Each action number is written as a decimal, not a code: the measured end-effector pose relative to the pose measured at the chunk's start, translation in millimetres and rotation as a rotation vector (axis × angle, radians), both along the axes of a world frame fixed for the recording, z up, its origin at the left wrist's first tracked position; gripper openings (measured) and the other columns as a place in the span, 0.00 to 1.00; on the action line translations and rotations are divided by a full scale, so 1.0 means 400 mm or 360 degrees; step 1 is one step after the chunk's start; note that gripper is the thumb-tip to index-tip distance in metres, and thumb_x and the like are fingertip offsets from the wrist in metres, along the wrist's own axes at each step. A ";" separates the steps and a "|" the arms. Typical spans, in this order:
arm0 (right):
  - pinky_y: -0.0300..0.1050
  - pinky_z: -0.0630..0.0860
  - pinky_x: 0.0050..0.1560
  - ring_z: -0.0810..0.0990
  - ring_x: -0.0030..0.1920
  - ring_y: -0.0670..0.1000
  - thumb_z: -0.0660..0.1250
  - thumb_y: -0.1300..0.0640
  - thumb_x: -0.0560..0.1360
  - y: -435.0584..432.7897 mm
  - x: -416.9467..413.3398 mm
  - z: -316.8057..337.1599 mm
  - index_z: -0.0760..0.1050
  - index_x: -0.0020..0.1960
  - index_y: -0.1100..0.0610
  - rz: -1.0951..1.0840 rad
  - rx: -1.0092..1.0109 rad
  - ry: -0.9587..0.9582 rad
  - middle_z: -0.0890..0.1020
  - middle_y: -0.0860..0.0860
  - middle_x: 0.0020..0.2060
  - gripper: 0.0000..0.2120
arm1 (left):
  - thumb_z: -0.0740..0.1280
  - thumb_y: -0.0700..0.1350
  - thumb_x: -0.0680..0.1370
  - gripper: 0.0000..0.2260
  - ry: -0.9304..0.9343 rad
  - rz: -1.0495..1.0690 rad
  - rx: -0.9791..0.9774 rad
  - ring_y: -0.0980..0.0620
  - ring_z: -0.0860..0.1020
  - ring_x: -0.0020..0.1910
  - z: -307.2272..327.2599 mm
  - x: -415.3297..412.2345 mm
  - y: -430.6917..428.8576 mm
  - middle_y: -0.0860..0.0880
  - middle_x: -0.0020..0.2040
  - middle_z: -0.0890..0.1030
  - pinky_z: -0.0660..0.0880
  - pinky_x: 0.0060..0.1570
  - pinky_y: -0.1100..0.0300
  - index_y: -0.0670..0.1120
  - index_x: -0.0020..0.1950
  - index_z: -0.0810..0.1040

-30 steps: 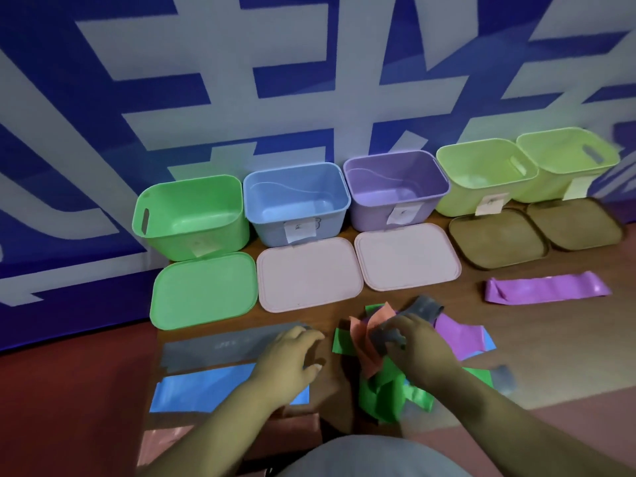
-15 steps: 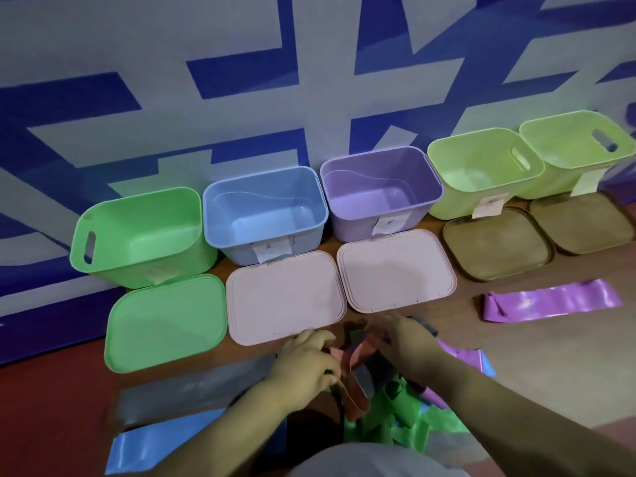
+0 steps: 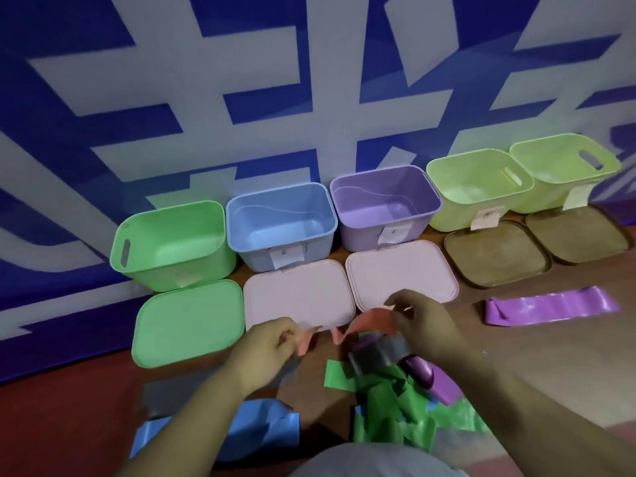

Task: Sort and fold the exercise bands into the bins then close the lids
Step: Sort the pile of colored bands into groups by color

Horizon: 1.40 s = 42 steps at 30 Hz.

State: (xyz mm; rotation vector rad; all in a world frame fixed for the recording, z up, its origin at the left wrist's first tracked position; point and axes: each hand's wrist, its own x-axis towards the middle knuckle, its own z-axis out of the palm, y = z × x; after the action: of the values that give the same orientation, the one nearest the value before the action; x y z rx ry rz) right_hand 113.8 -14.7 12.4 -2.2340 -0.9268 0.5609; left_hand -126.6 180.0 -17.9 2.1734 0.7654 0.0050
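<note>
One orange band (image 3: 370, 318), pinched at either end by fingers of left hand (image 3: 268, 342) and right hand (image 3: 423, 321). Beyond fingertips: five bins (image 3: 254, 261), five lids (image 3: 299, 297). Under right fingers: tangled bands (image 3: 382, 390); rightward, one purple band (image 3: 550, 306).

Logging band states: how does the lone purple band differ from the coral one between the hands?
The purple rubber exercise band lies flat on the wooden surface, untouched; the coral rubber exercise band is lifted and crumpled, held by left hand and right hand. Purple lies alone; coral hangs over the pile. Neither is binned.
</note>
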 end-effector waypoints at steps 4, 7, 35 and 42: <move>0.30 0.72 0.41 0.79 0.37 0.43 0.66 0.67 0.74 0.002 -0.045 0.030 0.77 0.42 0.44 -0.0080 0.0279 -0.0014 0.82 0.43 0.38 0.17 | 0.68 0.41 0.78 0.09 -0.0133 0.0382 -0.0108 0.49 0.81 0.38 0.035 -0.099 0.019 0.51 0.35 0.83 0.79 0.47 0.49 0.55 0.43 0.78; 0.40 0.75 0.43 0.80 0.37 0.45 0.65 0.67 0.75 0.004 -0.110 0.043 0.78 0.42 0.46 -0.0099 0.0304 0.0010 0.81 0.43 0.35 0.16 | 0.69 0.39 0.79 0.10 -0.0218 0.0591 -0.0154 0.50 0.77 0.31 0.050 -0.176 0.014 0.47 0.32 0.78 0.78 0.37 0.57 0.54 0.42 0.79; 0.42 0.74 0.40 0.83 0.42 0.53 0.69 0.65 0.67 -0.069 -0.624 -0.162 0.83 0.46 0.49 0.0208 -0.0331 -0.0143 0.86 0.49 0.41 0.14 | 0.68 0.49 0.73 0.08 0.0619 0.0211 0.0289 0.52 0.75 0.52 -0.115 -0.708 -0.030 0.57 0.48 0.75 0.74 0.50 0.58 0.55 0.52 0.79; 0.48 0.75 0.40 0.81 0.44 0.56 0.69 0.60 0.71 -0.083 -0.554 -0.133 0.82 0.48 0.53 0.0165 -0.0354 -0.0270 0.82 0.52 0.42 0.07 | 0.68 0.55 0.77 0.18 0.0472 0.0035 0.0286 0.52 0.72 0.65 -0.098 -0.574 -0.048 0.56 0.63 0.75 0.73 0.61 0.55 0.55 0.66 0.74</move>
State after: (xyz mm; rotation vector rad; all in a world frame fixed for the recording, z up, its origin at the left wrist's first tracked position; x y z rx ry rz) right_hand -107.9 -48.0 -40.9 -2.4736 -1.1188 0.5500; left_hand -356.0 160.8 -57.0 2.3668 0.9875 -0.2515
